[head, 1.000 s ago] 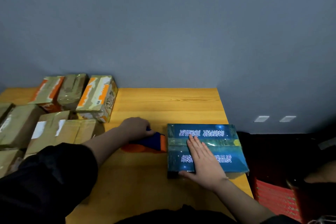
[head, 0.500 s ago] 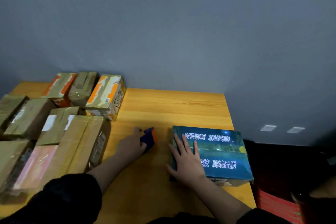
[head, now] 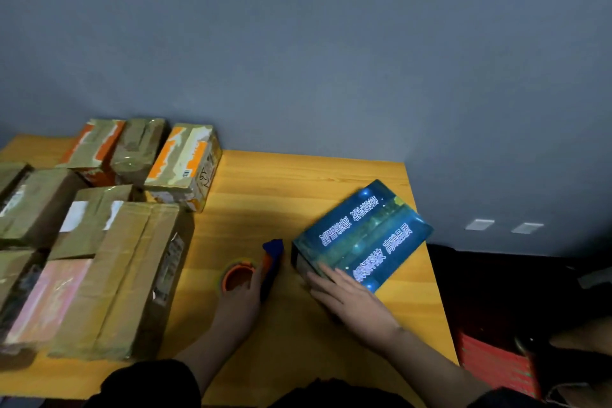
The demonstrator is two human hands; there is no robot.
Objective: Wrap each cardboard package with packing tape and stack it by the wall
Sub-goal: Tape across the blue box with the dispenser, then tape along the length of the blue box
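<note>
Taped cardboard boxes (head: 109,262) crowd the left of the table (head: 265,195). Our left hand (head: 240,300) grips the tape dispenser (head: 255,267). Our right hand (head: 351,301), fingers spread flat, presses the blue box (head: 364,232), skewed at the table's right.

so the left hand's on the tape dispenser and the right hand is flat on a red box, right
Not quite. In the head view the box under the right hand is blue, not red. The left hand is on the tape dispenser, as you said.
</note>
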